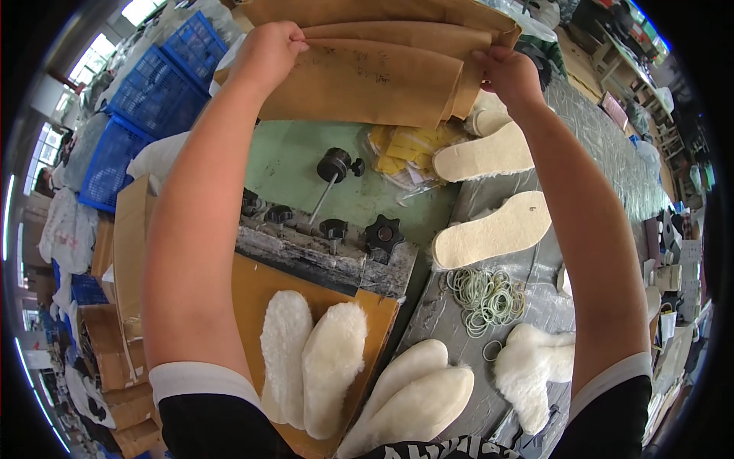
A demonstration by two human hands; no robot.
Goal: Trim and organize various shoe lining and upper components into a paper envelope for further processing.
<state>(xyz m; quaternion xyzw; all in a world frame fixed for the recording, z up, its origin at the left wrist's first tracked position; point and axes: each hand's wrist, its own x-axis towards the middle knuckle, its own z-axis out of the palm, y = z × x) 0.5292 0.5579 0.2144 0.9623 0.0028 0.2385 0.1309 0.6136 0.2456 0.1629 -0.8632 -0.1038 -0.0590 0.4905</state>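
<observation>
Both my arms reach forward to folded brown kraft paper (367,80), which stands in several layers at the far side and has handwriting on its front. I cannot tell whether it is a bag or a box. My left hand (271,53) pinches its upper left edge. At its upper right edge, my right hand (514,75) is closed on the paper. Just below the paper lies a clear plastic bag of yellow pieces (413,153). Cream fleece insoles (489,229) lie on the right, below my right hand.
A machine bar with black star knobs (384,236) crosses the green surface (287,164). White fluffy insoles (332,367) lie on an orange-brown board (256,283). Beside a pile of rubber bands (487,300) sits more fleece (527,375). Blue crates (157,92) stand left, above cardboard boxes (130,260).
</observation>
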